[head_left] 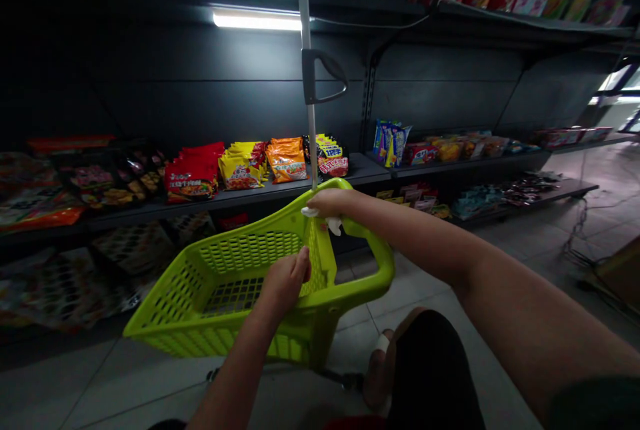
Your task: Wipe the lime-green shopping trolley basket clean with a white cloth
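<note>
A lime-green shopping cart (280, 310) with a slotted basket stands in front of me. My right hand (327, 203) is at the upper rear of its basket, beside the pole. It is closed on a white wipe (334, 225); part of this sticks out at the fingertips and part hangs below the palm. My left hand (286, 278) is over the basket by its rear inner wall, fingers curled and thumb side up. Whatever those fingers may hold is hidden. A thin grey pole (313, 143) rises behind the right hand, with a dark loop-shaped piece (325, 77) on it.
Dark shelves (360, 165) run behind the cart. They carry red (193, 173), yellow (243, 165) and orange noodle packets (287, 160), with other snack bags. A lit tube lamp (257, 20) is under the upper shelf. My knee (430, 370) is close behind the cart; cables (580, 237) lie at right.
</note>
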Demonstrator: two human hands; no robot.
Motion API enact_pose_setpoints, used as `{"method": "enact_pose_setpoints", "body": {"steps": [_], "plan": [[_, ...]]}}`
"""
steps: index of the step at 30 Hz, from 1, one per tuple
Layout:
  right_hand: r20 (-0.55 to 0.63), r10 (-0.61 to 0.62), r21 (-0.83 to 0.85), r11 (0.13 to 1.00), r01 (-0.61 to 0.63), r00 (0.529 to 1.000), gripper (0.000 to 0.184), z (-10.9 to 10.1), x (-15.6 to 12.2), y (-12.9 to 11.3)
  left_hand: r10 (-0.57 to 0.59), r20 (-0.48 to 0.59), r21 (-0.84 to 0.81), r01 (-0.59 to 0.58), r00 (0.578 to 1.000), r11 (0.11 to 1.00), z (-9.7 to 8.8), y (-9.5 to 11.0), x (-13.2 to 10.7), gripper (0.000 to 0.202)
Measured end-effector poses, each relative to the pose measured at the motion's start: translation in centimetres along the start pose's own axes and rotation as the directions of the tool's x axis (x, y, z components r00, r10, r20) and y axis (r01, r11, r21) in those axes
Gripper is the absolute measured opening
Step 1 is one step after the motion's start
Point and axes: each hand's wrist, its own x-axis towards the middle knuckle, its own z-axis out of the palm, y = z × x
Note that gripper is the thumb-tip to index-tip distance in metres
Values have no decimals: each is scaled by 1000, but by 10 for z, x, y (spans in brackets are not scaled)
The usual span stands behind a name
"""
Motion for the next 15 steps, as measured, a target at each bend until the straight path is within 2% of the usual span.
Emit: {"method": "enact_pose_setpoints", "body": {"steps": [1,2,4,5,6,7,9,10,12,14,15], "plan": [[108,-57,-28,998,60,993,6,-5,-14,-4,-2,-11,-6,2,1000,1000,-1,0,0,66],[225,-135,-39,988,148,965,11,-12,-30,-9,-3,-15,-22,3,1000,1000,-1,0,0,66],[407,-321,29,940,339,855,23,-26,-70,-22,-4,-19,-90,3,1000,996,-2,-1,-1,65],[432,-400,94,911,401,808,23,-31,-93,-28,2,-17,-142,-5,1000,990,-2,-2,0,64],[400,-459,158,887,434,793,23,-34,-116,-33,19,-9,-199,-20,1000,980,-2,-3,0,63],[328,-496,201,868,453,804,23,-33,-139,-37,44,0,-248,-43,999,968,-3,-4,0,62],[106,-525,211,842,497,844,22,-17,-181,-38,113,30,-283,-100,993,954,-4,-6,0,60],[-19,-532,171,832,527,846,21,-3,-200,-33,146,48,-272,-128,988,954,-5,-6,0,60],[-244,-558,29,813,581,793,22,37,-230,-15,190,66,-226,-171,980,959,-6,-6,0,61],[-378,-570,-75,804,590,729,26,87,-253,13,222,55,-191,-208,973,959,-7,-3,-2,59],[-432,-541,-52,814,579,721,26,112,-261,28,240,39,-175,-230,970,957,-7,-1,-3,59]]}}
